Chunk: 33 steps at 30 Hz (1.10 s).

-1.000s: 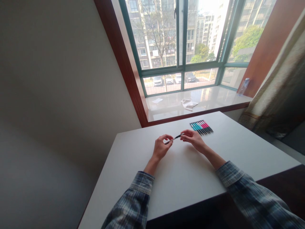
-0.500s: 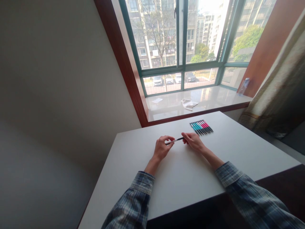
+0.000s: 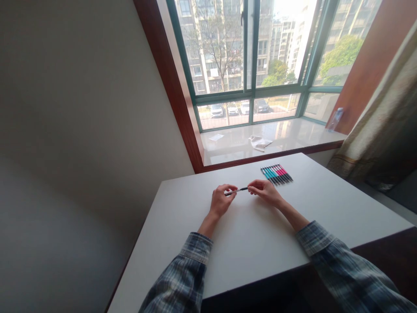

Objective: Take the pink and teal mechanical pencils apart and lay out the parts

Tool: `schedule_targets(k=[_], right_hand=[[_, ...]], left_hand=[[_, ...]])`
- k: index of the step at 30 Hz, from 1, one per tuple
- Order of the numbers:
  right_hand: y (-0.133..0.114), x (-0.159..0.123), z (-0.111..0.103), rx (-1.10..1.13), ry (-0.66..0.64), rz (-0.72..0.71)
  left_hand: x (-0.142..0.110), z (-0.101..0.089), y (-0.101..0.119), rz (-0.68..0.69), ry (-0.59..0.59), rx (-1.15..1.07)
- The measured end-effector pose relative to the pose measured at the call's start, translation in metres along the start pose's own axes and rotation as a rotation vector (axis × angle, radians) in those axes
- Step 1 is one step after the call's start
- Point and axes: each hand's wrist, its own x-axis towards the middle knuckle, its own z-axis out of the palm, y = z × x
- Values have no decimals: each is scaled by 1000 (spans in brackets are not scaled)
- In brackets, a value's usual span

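Note:
Between my two hands is a slim pen (image 3: 241,189) with a black grip and a pale middle, held nearly level above the white table. My left hand (image 3: 222,200) pinches its left part between thumb and fingers. The thumb and fingertips of my right hand (image 3: 264,191) close on the black right end. Just beyond my right hand, a row of pens (image 3: 276,174) lies side by side on the table, with teal, white and pink barrels and black grips.
The white table (image 3: 260,243) reaches to a windowsill (image 3: 293,134) holding a crumpled cloth (image 3: 259,143), a flat paper (image 3: 216,137) and a clear bottle (image 3: 335,119). A wall (image 3: 81,130) rises at left; a curtain (image 3: 368,121) hangs at right.
My right hand's fingers have shifted to the end of the pen, exposing more of its black grip. My left hand keeps its pinch. The whole view has moved slightly.

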Motion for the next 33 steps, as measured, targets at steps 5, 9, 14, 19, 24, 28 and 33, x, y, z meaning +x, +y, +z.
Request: schedule_targets(k=[5,9,14,19,24,28,33], right_hand=[[4,-1,2,-209,50,40],[5,-2,3,-267,28,54],[1,-1,0,-303,53,20],[-3,-2,-3,-164,55,-22],[0,-2,0,-104,27,-67],[3,-2,0,-208,32,-46],[2,-1,-2,-210,24,-41]], left_hand=[[-1,2,0,29,-28,17],[-2,3,0,52,-55,5],[-1,3,0,19,-29,40],[0,1,-6,-4,-4,35],[0,-1,-8,-18,-1,2],[0,1,-6,-3,-21,-12],[-1,3,-6,-9,-30,6]])
